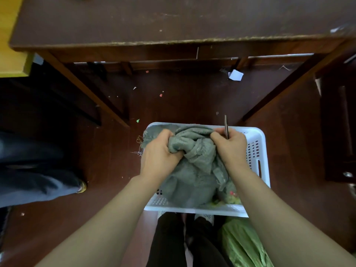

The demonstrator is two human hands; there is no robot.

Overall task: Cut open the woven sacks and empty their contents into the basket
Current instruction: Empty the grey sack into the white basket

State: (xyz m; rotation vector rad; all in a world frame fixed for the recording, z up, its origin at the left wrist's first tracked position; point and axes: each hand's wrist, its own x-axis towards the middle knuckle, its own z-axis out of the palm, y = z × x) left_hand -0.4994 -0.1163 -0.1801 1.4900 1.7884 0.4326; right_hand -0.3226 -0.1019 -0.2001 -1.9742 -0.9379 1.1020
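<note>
A grey-green woven sack (192,170) lies bunched in a white perforated plastic basket (257,151) on the floor. My left hand (159,151) grips a fold of the sack on its left side. My right hand (230,145) clutches the sack's right side and also holds a thin blade (226,126) that points away from me. Small green and red pieces (233,197) show in the basket's near right corner, beside the sack. Frayed threads (139,146) hang off the sack's left edge.
A dark wooden table (173,22) stands beyond the basket, its legs either side. Paper scraps (235,75) litter the brown floor. Another person's trouser leg and shoe (38,182) are at the left. A green sack (242,245) lies by my legs, near right.
</note>
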